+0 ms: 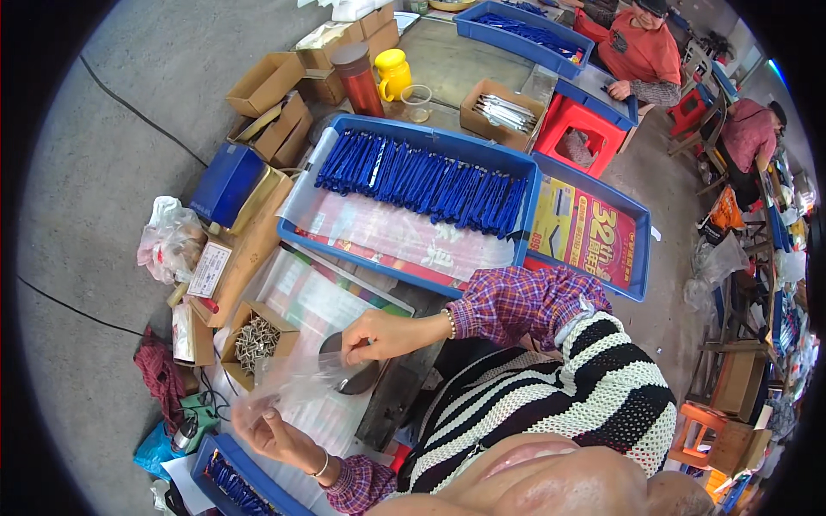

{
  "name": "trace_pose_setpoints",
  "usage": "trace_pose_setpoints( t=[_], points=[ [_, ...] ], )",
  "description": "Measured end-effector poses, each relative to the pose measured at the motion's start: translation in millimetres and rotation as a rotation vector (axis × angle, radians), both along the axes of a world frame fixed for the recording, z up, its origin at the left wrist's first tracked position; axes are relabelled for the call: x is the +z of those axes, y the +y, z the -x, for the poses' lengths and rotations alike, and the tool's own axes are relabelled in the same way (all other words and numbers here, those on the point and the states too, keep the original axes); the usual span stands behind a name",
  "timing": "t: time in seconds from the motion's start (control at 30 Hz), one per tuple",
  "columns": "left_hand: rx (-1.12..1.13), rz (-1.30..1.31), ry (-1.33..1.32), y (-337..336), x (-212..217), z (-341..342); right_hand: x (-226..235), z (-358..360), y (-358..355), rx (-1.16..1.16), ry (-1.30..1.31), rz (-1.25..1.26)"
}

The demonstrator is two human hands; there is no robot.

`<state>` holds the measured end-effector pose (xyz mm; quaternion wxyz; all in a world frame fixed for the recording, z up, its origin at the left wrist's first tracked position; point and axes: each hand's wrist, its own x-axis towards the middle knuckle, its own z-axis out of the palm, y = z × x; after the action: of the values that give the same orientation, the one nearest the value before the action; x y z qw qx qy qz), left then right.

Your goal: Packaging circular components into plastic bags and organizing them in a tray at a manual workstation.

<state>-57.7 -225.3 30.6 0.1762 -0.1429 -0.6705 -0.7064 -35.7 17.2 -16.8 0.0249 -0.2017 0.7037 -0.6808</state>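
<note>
While the clear plastic film (301, 376) hangs between the two hands above the covered counter (314, 301), the right hand (376, 335) pinches one edge between thumb and fingers; the left hand (280, 440) has bent fingers at the far end, grip not determinable through blur. Judged light, limp, probably slippery and easily creased: best held at opposite edges. Containers, outward: small carton (286, 317) of metal screws (256, 344); large blue tray (370, 261) with slim blue pieces (422, 185) in a row; farther, a carton (470, 122) of white sticks (506, 112).
</note>
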Motion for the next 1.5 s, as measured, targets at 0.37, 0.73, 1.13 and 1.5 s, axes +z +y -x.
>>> trace_pose_setpoints(
  t=[0.37,0.73,1.13,1.5],
  points=[
    [0.219,0.670,0.554,-2.5,24.2,2.9,-3.7,3.5,0.5,-0.079,-0.160,-0.002],
    [0.343,0.861,0.406,4.8,45.7,-0.8,0.2,-4.8,1.9,-0.097,-0.088,0.065],
    [0.512,0.704,0.236,-30.7,40.1,-28.8,9.0,9.5,-9.4,-0.068,-0.238,-0.190],
    [1.431,0.645,-0.143,-179.8,-14.6,-334.3,-26.6,5.9,9.8,0.042,-0.280,-0.140]
  ],
)
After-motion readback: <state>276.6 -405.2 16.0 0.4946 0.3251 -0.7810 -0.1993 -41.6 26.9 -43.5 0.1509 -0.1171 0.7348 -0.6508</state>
